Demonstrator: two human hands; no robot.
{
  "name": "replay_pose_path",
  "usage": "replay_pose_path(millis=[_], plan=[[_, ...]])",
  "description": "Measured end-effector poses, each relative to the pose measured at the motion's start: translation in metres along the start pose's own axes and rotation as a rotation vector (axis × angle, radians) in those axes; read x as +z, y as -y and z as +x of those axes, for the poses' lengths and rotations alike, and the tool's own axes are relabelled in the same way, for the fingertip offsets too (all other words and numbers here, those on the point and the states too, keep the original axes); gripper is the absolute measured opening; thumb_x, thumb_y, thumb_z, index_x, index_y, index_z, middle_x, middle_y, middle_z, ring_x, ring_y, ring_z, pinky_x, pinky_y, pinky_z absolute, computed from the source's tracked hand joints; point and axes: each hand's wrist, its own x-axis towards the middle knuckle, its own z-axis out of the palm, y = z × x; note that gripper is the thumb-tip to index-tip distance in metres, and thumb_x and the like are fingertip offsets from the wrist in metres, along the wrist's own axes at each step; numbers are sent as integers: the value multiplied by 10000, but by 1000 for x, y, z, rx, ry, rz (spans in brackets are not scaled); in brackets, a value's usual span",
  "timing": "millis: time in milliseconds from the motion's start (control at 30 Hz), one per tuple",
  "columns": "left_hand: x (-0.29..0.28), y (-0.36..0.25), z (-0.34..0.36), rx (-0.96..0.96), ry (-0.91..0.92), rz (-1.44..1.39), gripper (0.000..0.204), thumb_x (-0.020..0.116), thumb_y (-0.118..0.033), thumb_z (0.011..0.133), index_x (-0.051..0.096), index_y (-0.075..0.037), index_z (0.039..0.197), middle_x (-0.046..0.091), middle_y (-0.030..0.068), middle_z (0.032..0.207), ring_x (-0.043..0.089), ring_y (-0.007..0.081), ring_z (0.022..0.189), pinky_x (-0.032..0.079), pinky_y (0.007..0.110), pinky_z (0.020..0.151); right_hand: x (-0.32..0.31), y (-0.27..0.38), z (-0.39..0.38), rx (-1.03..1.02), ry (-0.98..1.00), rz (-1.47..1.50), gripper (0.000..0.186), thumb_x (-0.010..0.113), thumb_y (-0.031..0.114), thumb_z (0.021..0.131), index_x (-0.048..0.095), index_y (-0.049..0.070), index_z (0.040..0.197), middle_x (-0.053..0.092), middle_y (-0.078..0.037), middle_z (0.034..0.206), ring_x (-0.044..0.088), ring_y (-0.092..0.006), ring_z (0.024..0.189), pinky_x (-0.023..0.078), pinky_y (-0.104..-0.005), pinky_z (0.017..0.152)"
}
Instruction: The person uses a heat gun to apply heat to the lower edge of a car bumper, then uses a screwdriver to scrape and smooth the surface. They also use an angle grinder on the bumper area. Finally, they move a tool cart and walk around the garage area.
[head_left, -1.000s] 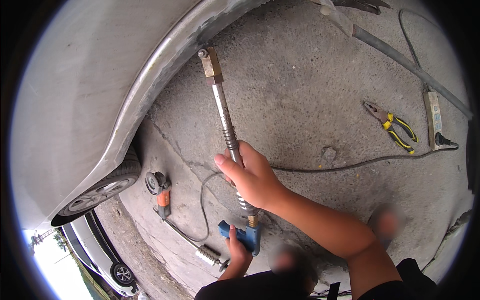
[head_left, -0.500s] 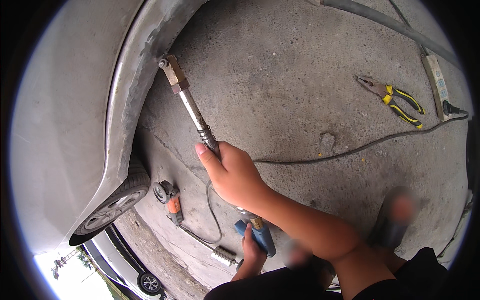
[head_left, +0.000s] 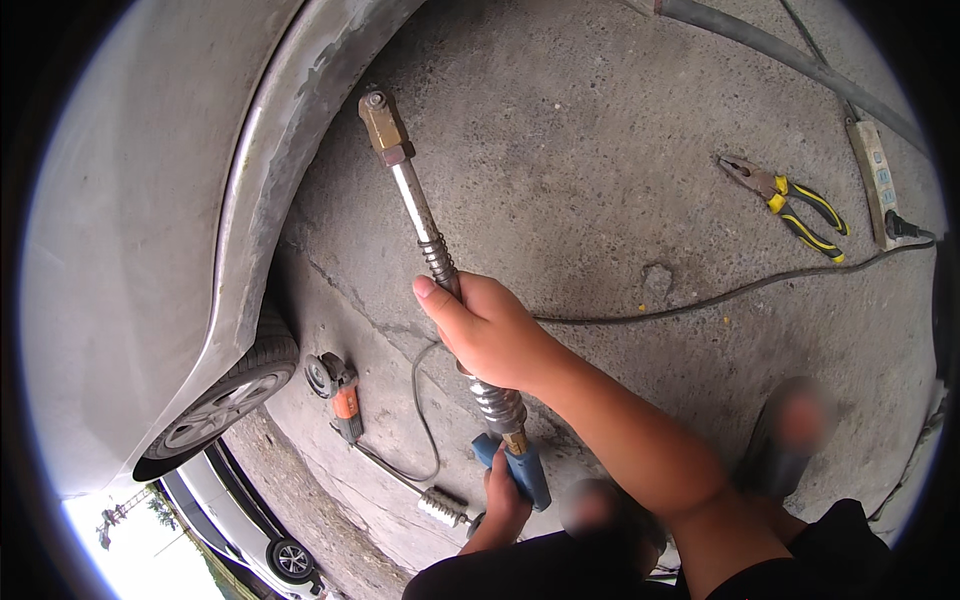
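Observation:
A slide hammer dent puller (head_left: 410, 190) with a brass-coloured head slants across the view, its tip a little apart from the grey car panel (head_left: 130, 220). Around its steel shaft, just below a coil spring (head_left: 437, 258), my right hand (head_left: 492, 328) is closed. Below that hand shows the ribbed sliding weight (head_left: 497, 402). My left hand (head_left: 508, 500) grips the blue T-shaped handle (head_left: 530, 478) at the puller's lower end. Bare, scuffed metal runs along the panel's edge beside the tip.
An angle grinder (head_left: 345, 400) and a second slide hammer (head_left: 440, 507) lie on the concrete near the car's wheel (head_left: 215, 412). Pliers with yellow-black handles (head_left: 785, 205) lie at right. A power strip (head_left: 873, 180) feeds a black cable (head_left: 700, 303). A thick hose (head_left: 770, 42) crosses the top right.
The puller's tip has come away from the panel's edge and swung right and slightly up. My right hand has moved a little right and up with the shaft, uncovering more of the sliding weight.

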Motion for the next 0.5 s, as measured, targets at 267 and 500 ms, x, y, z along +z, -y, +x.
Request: replay_pose_path(millis=[267, 500], plan=[[1, -4, 2, 4, 1, 1, 412, 567, -314, 959, 527, 25, 1189, 641, 121, 1007, 649, 229, 887, 542, 377, 767, 7, 4, 4, -27, 20, -42, 483, 518, 437, 990, 496, 49, 704, 460, -16, 547, 446, -131, 501, 382, -333, 495], [-1, -7, 2, 5, 33, -6, 408, 525, -339, 977, 531, 0, 1204, 651, 123, 1023, 649, 235, 902, 532, 382, 809, 2, -1, 5, -76, 53, -101, 434, 602, 434, 942, 516, 56, 745, 513, -18, 579, 496, -119, 526, 422, -305, 518]])
